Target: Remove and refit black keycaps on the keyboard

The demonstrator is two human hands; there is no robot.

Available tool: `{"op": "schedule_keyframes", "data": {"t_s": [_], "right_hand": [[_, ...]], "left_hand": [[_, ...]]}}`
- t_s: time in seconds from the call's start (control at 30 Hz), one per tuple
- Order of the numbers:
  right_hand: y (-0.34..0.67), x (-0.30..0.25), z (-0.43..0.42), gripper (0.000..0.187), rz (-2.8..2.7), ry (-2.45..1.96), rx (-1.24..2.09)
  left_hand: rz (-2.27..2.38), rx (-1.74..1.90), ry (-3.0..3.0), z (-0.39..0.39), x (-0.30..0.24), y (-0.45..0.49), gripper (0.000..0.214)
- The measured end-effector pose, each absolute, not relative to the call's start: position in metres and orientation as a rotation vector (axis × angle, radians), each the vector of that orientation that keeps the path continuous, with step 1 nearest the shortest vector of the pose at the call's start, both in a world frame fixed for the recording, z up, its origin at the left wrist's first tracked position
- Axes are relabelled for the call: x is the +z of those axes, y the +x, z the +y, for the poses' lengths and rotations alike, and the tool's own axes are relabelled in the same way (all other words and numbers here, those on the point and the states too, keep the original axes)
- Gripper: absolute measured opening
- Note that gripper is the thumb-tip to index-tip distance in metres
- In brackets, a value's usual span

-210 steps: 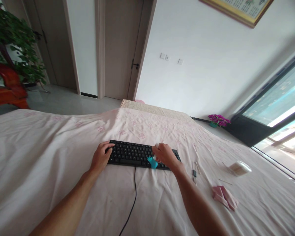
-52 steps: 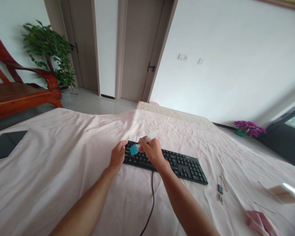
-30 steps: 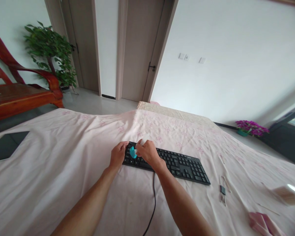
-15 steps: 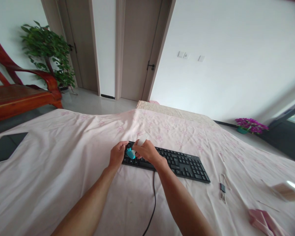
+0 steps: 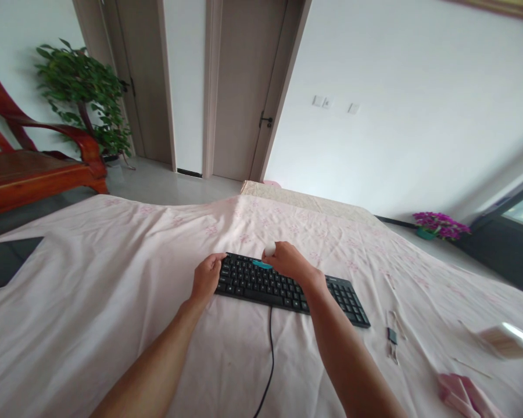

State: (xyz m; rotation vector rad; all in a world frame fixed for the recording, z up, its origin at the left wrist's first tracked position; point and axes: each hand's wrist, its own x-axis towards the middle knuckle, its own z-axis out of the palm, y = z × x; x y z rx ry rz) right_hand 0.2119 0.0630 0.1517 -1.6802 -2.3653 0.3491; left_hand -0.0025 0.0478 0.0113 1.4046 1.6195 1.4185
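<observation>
A black keyboard (image 5: 248, 283) lies on the pink floral cloth. My left hand (image 5: 206, 276) is closed on its left end, the thumb along the top corner. In my right hand (image 5: 287, 260), over the upper middle of the keys, is a small brush (image 5: 262, 264) with blue bristles and a white rounded handle end. The bristles are at the upper key rows, and my fist hides part of the handle. A black cable (image 5: 271, 354) runs from the keyboard's front edge toward me.
A dark tablet-like slab (image 5: 9, 262) lies at the left. On the right are a small black piece with pale cords (image 5: 391, 335), a thin stick (image 5: 473, 367), a clear container (image 5: 508, 341) and a pink cloth (image 5: 464, 395). A wooden chair (image 5: 43, 174) stands beyond.
My right hand has moved the brush rightward along the keyboard, from the left keys to the upper middle. My left hand has stayed on the left end.
</observation>
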Motion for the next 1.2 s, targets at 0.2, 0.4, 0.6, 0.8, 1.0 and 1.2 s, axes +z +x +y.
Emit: {"op": "schedule_keyframes", "data": {"t_s": [0.2, 0.4, 0.6, 0.8, 1.0, 1.2], "right_hand": [[0.236, 0.165, 0.065, 0.020, -2.274, -1.791, 0.151], [0.263, 0.155, 0.065, 0.019, -2.267, -1.673, 0.496], [0.296, 0.163, 0.057, 0.021, -2.322, -2.065, -0.124], [0.304, 0.172, 0.048, 0.025, -2.252, -1.866, 0.343], [0.314, 0.163, 0.041, 0.019, -2.292, -2.060, 0.073], [0.311, 0.158, 0.035, 0.022, -2.179, -1.758, 0.381]], "left_hand": [[1.606, 1.390, 1.411, 0.049, 0.011, -0.003, 0.031], [1.633, 1.360, 1.426, 0.049, 0.009, -0.004, 0.031], [1.645, 1.371, 1.468, 0.048, 0.008, -0.003, 0.032], [1.664, 1.328, 1.495, 0.046, 0.010, -0.002, 0.032], [1.660, 1.324, 1.510, 0.048, 0.007, -0.004, 0.033], [1.673, 1.329, 1.524, 0.048, 0.006, -0.003, 0.032]]}}
